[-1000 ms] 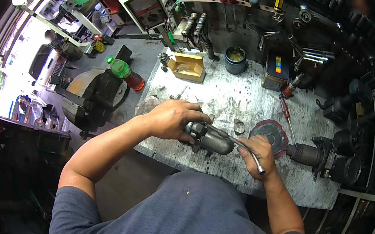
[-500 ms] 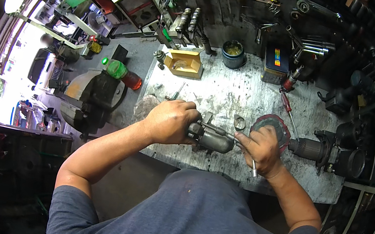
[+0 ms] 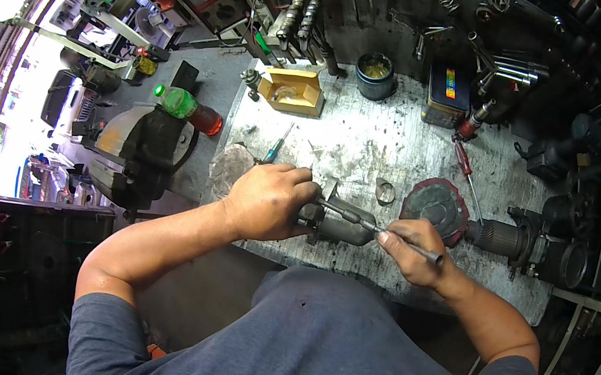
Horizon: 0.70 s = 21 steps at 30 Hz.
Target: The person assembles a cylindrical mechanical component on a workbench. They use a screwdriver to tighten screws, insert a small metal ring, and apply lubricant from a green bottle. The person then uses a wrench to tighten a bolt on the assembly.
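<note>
Near the bench's front edge, my left hand (image 3: pixel 274 203) is closed round one end of a dark cylindrical metal part (image 3: pixel 345 231), which looks like a small motor. My fingers hide that end. Along the part's far side runs the shaft of a socket wrench (image 3: pixel 344 212), its tip hidden by my left fingers. My right hand (image 3: pixel 417 253) grips the wrench's bar handle, whose end sticks out to the right. A metal ring (image 3: pixel 384 193) lies just beyond the part. Past my right hand is a round dark disc (image 3: pixel 436 210) with a red rim.
A teal-handled screwdriver (image 3: pixel 276 148), an open cardboard box (image 3: pixel 291 96) and a dark tub (image 3: pixel 373 80) sit farther back. At right lie a red screwdriver (image 3: pixel 466 167) and a geared metal assembly (image 3: pixel 499 238). At left are a bench vise (image 3: pixel 136 148) and a green-capped bottle (image 3: pixel 186 109).
My right hand has swung the wrench's handle from pointing toward me to pointing right. My left hand stays on the cylindrical part. The view has shifted slightly.
</note>
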### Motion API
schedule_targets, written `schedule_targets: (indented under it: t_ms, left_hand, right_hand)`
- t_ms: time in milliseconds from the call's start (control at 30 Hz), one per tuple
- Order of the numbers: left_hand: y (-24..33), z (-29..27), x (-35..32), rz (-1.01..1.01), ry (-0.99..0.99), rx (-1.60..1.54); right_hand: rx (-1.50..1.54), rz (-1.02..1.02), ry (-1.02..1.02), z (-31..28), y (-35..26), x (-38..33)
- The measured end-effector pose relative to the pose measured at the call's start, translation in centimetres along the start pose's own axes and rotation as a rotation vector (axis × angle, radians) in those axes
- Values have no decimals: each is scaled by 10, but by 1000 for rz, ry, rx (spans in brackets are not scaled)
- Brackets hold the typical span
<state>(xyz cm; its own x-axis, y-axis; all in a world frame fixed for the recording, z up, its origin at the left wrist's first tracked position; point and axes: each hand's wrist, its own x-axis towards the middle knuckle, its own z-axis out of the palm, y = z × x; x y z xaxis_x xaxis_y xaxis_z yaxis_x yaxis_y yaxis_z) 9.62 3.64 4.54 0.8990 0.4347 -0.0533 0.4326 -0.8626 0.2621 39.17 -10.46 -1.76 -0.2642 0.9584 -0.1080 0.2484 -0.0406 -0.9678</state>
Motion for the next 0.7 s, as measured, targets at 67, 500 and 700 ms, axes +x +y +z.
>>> schedule_targets:
  t_ms: [67, 500, 700]
  left_hand:
    - [0, -1, 1, 4, 8, 13]
    - [-7, -15, 13, -53, -156, -83]
    - [-3, -18, 17, -44, -164, -59]
  right_hand:
    - [56, 71, -47, -3, 2, 2]
    - [-539, -465, 299, 1, 28, 1]
    - [-919, -666, 380, -3, 30, 6]
